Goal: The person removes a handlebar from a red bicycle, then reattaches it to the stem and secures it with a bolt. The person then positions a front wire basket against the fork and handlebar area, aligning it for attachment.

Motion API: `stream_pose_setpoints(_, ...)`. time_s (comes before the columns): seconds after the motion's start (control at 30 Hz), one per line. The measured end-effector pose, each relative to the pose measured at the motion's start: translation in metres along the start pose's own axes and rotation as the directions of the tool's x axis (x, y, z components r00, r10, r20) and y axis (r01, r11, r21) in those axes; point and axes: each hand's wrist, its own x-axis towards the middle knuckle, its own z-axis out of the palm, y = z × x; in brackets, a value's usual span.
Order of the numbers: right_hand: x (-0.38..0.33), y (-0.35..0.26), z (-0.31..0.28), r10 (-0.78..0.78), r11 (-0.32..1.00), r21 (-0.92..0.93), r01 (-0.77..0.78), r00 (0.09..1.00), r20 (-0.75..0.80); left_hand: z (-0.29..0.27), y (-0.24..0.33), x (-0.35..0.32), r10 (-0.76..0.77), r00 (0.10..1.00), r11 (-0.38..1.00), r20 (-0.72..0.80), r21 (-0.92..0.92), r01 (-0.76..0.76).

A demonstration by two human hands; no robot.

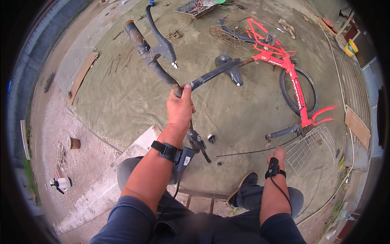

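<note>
My left hand (180, 106) is closed round the middle of a black bicycle handlebar (164, 75), lifted above the ground. Brake levers sit on both its ends, the upper lever (163, 49) beside a worn grip. From near my fist a long black stem post (215, 74) slants toward a red bicycle frame (295, 89), ending in rusty metal that overlaps the frame in view. Beneath the post lies a black saddle (232, 72). Low on the right, my right hand (278, 155) is near my knee, beside a white wire basket (302, 151); its fingers are mostly hidden.
A black tyre (315, 95) lies by the frame. Closer in are a small round part (211, 138) and a thin black cable (248, 153). A tool tray (194, 9) stands far off. Leftward are a brown board (83, 75), a rusty can (74, 142) and a spray bottle (61, 183).
</note>
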Motion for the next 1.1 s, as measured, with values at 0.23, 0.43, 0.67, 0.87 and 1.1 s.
stream_pose_setpoints(0.23,-0.201,-0.048,0.142,-0.457,0.757,-0.239,0.608,0.754,0.472,-0.015,0.051,-0.035,-0.019,0.992,0.992,0.124,-0.124,0.035)
stream_pose_setpoints(0.43,-0.361,-0.041,0.209,0.019,0.549,-0.353,0.758,0.411,0.911,-0.006,0.063,-0.067,-0.107,0.954,0.945,0.280,-0.270,0.185)
stream_pose_setpoints(0.67,-0.358,-0.006,0.214,0.367,0.733,-0.409,0.544,0.189,0.911,0.007,0.054,-0.086,-0.205,0.908,0.924,0.366,-0.234,0.303)
stream_pose_setpoints(0.87,-0.351,0.002,0.199,0.413,0.808,-0.471,0.354,0.229,0.881,0.010,0.057,-0.086,-0.182,0.820,0.983,0.543,0.067,0.174)
stream_pose_setpoints(1.1,-0.366,-0.008,0.173,0.490,0.864,-0.499,0.070,0.109,0.865,-0.025,0.112,-0.014,0.139,0.948,0.965,0.285,-0.252,-0.066)
